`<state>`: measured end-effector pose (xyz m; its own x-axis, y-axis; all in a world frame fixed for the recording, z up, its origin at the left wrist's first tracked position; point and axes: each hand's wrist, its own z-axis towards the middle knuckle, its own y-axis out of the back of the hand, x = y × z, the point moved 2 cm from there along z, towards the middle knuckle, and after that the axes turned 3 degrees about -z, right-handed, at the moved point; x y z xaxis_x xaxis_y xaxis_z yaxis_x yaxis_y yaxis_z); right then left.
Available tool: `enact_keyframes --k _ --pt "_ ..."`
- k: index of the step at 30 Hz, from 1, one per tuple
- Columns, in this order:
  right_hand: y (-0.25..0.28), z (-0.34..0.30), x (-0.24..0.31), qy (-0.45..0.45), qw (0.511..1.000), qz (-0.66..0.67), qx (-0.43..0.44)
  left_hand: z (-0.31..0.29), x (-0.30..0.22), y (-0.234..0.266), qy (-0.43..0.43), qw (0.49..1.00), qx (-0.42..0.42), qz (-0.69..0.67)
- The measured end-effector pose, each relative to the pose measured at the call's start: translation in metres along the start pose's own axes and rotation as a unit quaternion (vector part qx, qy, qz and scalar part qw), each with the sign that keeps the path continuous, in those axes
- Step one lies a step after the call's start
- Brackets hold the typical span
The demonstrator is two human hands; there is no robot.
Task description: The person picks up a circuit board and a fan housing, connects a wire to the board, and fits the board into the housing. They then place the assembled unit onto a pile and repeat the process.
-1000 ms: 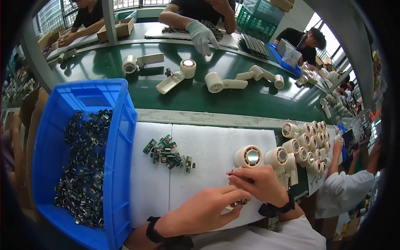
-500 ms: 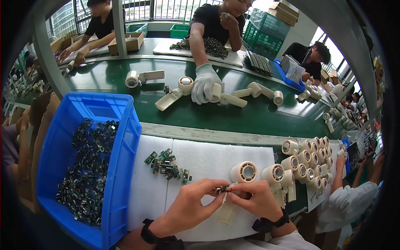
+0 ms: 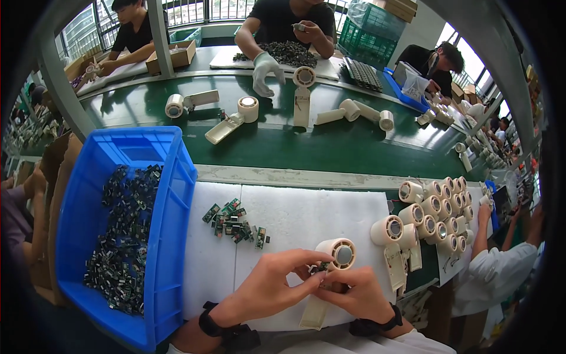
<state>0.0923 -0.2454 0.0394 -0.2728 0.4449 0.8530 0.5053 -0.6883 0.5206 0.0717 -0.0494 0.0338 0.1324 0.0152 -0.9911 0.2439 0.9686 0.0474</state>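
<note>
A cream plastic handheld fan body with a round grilled head (image 3: pixel 337 255) lies near the front edge of a white foam mat (image 3: pixel 295 212) on the tabletop, its flat handle pointing toward the person. Both hands meet over the spot where the head joins the handle. The left hand (image 3: pixel 276 288) pinches a small green circuit board (image 3: pixel 322 268) between thumb and fingertips, right against the fan body. The right hand (image 3: pixel 354 295) is closed around the fan's handle from the other side, fingers curled, touching the left hand's fingertips. Each wrist wears a black band.

Just beyond the hands, toward the left, a small loose heap of green circuit boards (image 3: pixel 234 220) sits on the mat. Left of the mat stands a blue plastic crate (image 3: pixel 171 194) partly filled with many more dark circuit boards. To the right, a cluster of upright cream fan bodies (image 3: pixel 436 209) stands packed together, with two more lying nearer the hands.

Behind the mat runs a green conveyor belt (image 3: pixel 330 150) carrying several cream fan bodies well apart from one another. Across it, a person's white-gloved hand (image 3: pixel 265 69) rests on the belt, beside a pile of dark parts. Other people work along both sides.
</note>
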Motion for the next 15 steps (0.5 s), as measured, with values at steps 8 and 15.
enact_keyframes --k 8,15 --pt "0.006 -0.004 -0.026 -0.04 0.99 -0.026 -0.137 0.003 0.001 -0.005 0.034 0.999 -0.027 0.027" --pt "0.003 -0.008 -0.024 0.0 0.995 0.003 -0.103 -0.003 0.009 -0.01 0.059 0.998 -0.005 0.037"
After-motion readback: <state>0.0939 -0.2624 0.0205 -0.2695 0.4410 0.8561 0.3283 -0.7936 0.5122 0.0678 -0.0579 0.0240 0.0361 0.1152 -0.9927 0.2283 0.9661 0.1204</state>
